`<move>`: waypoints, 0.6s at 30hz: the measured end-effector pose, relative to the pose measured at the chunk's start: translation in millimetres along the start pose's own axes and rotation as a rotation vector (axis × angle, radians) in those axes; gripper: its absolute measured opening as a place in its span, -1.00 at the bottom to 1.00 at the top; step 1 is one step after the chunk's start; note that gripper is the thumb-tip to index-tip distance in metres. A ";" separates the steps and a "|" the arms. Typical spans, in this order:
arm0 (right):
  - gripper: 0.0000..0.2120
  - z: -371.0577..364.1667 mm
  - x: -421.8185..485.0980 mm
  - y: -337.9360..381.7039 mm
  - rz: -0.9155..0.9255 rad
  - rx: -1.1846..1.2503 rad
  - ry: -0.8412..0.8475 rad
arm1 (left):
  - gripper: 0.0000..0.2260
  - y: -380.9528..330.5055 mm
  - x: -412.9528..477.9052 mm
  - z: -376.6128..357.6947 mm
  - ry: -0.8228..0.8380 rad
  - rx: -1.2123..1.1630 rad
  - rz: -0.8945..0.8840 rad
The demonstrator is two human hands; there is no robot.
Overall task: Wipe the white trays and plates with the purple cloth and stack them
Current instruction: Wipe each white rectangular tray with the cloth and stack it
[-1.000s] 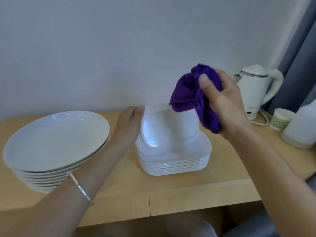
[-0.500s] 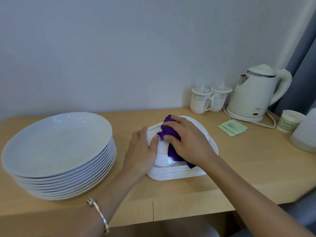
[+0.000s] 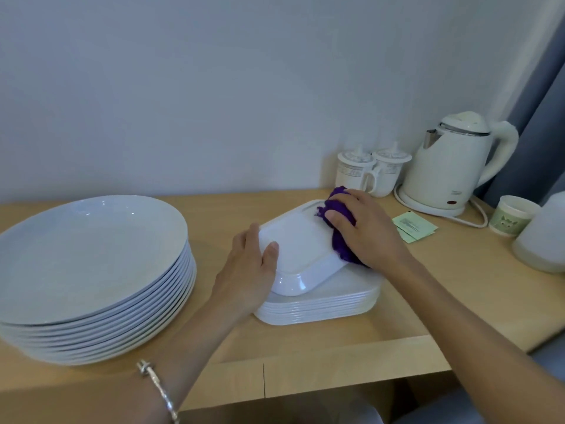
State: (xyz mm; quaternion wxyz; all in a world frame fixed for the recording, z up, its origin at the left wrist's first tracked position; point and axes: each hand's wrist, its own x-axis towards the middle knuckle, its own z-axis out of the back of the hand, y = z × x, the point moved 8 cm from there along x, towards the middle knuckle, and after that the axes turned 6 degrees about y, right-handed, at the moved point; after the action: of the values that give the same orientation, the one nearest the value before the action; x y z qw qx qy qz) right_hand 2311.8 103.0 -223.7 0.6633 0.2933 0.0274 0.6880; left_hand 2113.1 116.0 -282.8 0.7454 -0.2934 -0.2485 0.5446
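Observation:
A white square tray (image 3: 301, 252) lies upside down and askew on a stack of several white trays (image 3: 321, 307) in the middle of the wooden table. My left hand (image 3: 249, 264) grips this top tray's near left edge. Pressed on the tray's far right part is a crumpled purple cloth (image 3: 339, 221), held in my right hand (image 3: 363, 231). A tall stack of round white plates (image 3: 91, 270) stands at the left.
At the back right stand two lidded white mugs (image 3: 367, 172) and a white electric kettle (image 3: 452, 166) with its cord. Green sachets (image 3: 412, 226), a small paper cup (image 3: 512, 215) and a white jug (image 3: 544, 240) lie at the right. The table's front edge (image 3: 305, 374) is near.
The tray was held up tilted with the cloth raised above it. It now lies flat, upside down, on the tray stack, and my right hand has slid the cloth to its far right part.

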 end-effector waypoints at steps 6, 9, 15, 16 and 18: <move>-0.67 -32.3 -28.7 64.9 0.351 -0.001 0.137 | -0.50 -1.3 0.8 0.9 -0.006 0.014 -0.017; -0.60 -9.1 4.3 -1.6 0.009 0.027 0.051 | -0.49 -1.7 0.4 -0.2 0.006 0.022 -0.010; -0.64 -35.0 -28.3 68.9 0.396 -0.029 0.124 | -0.50 -2.5 -0.2 0.8 -0.010 -0.018 -0.015; -0.63 -33.1 -20.7 64.4 0.400 -0.042 0.150 | -0.50 -2.5 0.1 1.0 -0.013 -0.026 -0.013; -0.61 -22.5 13.3 24.9 0.171 -0.039 0.107 | -0.48 -1.8 0.7 0.5 -0.014 -0.026 -0.005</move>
State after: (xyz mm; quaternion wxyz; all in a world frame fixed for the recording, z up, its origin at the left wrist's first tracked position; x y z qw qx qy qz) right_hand 2280.3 120.3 -226.8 0.6054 0.2443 0.0244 0.7571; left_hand 2114.2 116.3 -281.2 0.7409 -0.2987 -0.2617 0.5416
